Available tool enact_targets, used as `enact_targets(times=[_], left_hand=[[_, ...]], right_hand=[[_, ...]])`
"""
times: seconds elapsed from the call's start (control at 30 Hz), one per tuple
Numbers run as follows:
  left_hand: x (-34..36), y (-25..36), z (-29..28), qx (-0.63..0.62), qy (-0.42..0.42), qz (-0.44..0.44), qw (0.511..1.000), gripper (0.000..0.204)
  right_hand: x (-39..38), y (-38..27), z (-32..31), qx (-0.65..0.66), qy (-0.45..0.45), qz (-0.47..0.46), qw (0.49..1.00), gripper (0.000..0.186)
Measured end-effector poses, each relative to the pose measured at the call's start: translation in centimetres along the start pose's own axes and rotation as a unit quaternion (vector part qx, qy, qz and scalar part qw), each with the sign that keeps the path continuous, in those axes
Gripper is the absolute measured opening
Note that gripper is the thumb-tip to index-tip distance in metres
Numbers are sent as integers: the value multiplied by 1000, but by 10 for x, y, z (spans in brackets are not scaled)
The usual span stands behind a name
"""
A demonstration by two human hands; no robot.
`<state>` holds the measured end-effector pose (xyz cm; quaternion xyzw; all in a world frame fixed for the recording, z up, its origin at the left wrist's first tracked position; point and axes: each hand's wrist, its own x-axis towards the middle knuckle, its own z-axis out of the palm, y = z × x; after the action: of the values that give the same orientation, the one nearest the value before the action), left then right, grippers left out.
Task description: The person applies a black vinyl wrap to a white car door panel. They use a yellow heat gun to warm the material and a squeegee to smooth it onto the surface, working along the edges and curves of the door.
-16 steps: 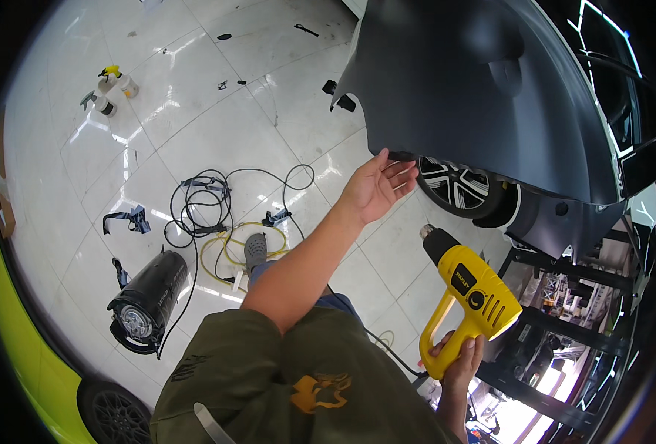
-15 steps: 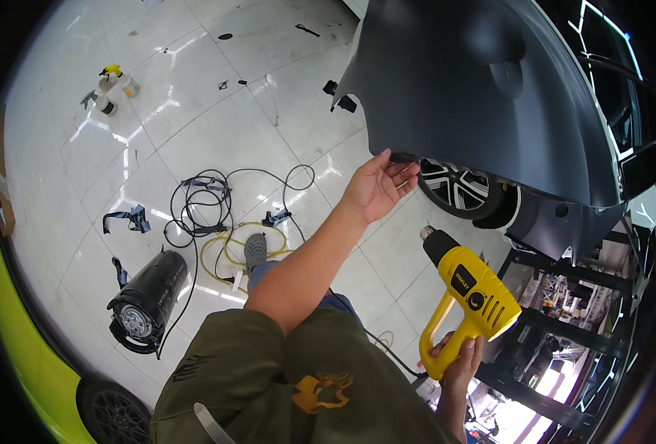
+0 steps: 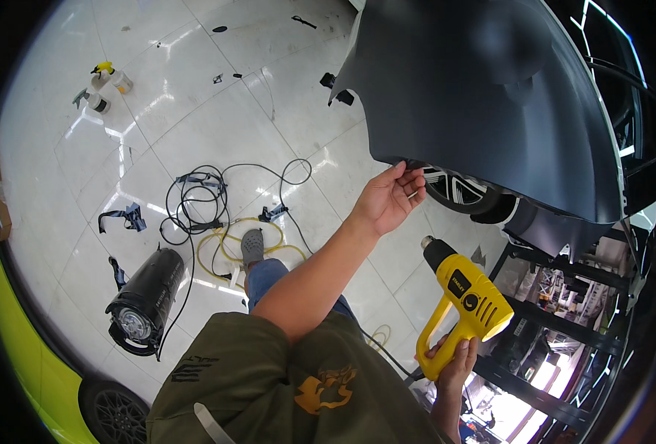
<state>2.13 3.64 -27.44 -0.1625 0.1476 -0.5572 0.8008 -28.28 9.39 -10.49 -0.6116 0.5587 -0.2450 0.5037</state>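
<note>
A matte dark grey car fender [image 3: 476,111] stretches across the upper right. At its lower left edge is my left hand [image 3: 388,198], palm up, thumb and fingers curled together at the rim. Whether a thin film is pinched there is too small to make out. My right hand [image 3: 457,362] grips the handle of a yellow and black heat gun [image 3: 470,296]. The gun's metal nozzle points up and left, below the fender and apart from it. A spoked wheel [image 3: 457,191] shows under the fender's edge.
Coiled black cable [image 3: 194,200] and a yellow hose [image 3: 220,255] lie on the tiled floor near my shoe [image 3: 252,248]. A black cylindrical machine [image 3: 146,300] rests at left, with spray bottles [image 3: 120,81] farther off. A lime green car [image 3: 24,348] stands far left, a black rack [image 3: 564,325] right.
My left hand has shifted slightly right and down along the fender's edge, its fingers more curled. The heat gun stays in my right hand, a little lower. The view has shifted slightly.
</note>
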Motion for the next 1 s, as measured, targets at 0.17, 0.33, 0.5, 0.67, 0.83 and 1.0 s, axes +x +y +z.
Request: enact_targets(times=[0.17,0.33,0.5,0.67,0.83,1.0], left_hand=[[2,-2,-3,4,-18,5,1000,18],[-14,-13,19,-66,3,-4,998,20],[-11,-5,4,-31,-18,-2,999,24],[-11,-2,9,29,28,-17,999,38],[-11,32,-7,320,323,87,886,80],[68,97,22,638,299,203,680,106]], right_hand=[[4,-10,9,-26,-6,-2,1000,32],[7,-12,13,-31,-12,8,999,30],[10,-17,15,-43,-50,0,998,30],[13,-10,11,-34,-45,7,998,31],[11,0,-4,-25,-18,22,999,31],[15,13,-13,-17,4,62,998,32]])
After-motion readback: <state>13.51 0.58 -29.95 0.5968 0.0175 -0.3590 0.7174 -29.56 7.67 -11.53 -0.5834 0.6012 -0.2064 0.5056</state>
